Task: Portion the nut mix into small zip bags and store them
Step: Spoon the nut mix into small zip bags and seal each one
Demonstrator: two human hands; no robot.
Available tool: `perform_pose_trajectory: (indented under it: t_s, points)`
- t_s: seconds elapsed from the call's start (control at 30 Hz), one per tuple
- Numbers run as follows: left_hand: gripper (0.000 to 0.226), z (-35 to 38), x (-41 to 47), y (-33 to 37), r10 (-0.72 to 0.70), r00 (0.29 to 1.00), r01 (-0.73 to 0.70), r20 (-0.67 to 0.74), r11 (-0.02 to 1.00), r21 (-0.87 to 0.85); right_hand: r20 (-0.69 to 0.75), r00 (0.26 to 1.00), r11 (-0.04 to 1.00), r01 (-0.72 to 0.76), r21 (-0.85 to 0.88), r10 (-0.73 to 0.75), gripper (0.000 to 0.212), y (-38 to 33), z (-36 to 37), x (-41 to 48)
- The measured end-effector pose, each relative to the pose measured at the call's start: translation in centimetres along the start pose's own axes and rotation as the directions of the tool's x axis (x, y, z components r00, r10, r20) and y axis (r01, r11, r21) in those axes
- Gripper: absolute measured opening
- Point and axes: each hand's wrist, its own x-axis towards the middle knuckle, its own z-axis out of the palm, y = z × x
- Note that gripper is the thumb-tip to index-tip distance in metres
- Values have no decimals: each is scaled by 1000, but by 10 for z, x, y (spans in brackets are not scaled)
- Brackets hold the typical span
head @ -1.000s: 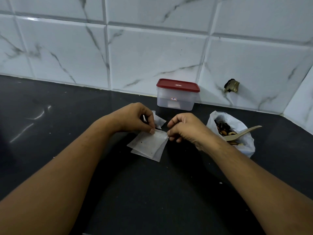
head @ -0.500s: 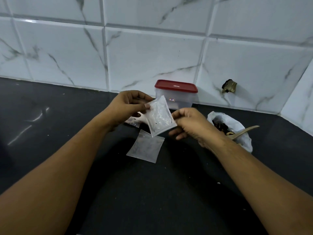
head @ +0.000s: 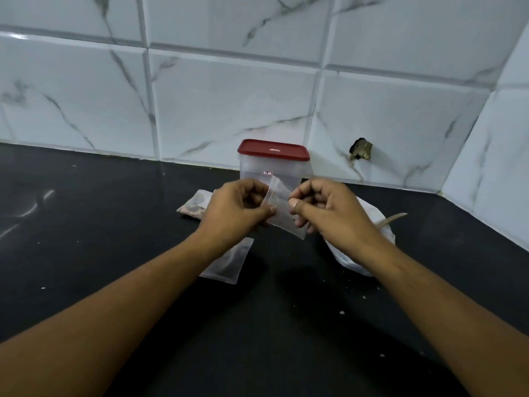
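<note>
Over a glossy black countertop (head: 100,239) flecked with pale crumbs, the left hand (head: 237,207) and right hand (head: 329,207), fingers curled, each pinch one side of a small clear zip bag (head: 282,209). Behind it a clear plastic tub with a red lid (head: 273,159) stands against white grey-veined wall tiles (head: 229,104). A second flat clear bag (head: 229,262) lies on the counter beneath the left wrist.

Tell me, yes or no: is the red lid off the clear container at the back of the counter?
No, the red lid sits flat on top of the clear container, covering its opening.
</note>
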Motion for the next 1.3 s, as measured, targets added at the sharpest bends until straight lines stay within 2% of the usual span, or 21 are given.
perform_pose_trajectory:
  t_s: [0.13,0.27,0.37,0.67,0.73,0.87,0.93,1.17,1.3]
  points:
    - [19,12,-6,7,15,999,-10,50,996,-93,20,1000,997,-10,74,9,9,6,6,-5]
    - [16,19,-12,12,-27,994,50,102,971,-235,-47,998,997,33,63,-30,9,13,6,-11]
    - [17,21,-13,12,-50,993,73,104,971,-230,-62,997,998,55,21,-53,5,19,2,-11]
    - [22,17,-11,14,-157,984,177,86,925,-337,-14,993,983,114,-146,-117,26,17,11,-19]
    - [23,17,-12,14,-163,980,193,115,923,-333,-10,992,981,127,-144,-130,23,15,12,-20]
    - [27,17,-11,14,-139,980,175,140,940,-292,-24,996,996,92,19,-91,9,14,7,-17]
    - [25,15,-10,14,-114,982,150,151,956,-251,-18,997,996,76,52,-75,10,14,5,-16]
    - [28,16,-12,14,-69,982,99,173,980,-173,-52,996,996,75,-44,-77,13,12,3,-14]
    - [30,16,-13,15,-49,976,84,211,984,-157,-59,998,999,30,12,-29,15,10,5,-15]
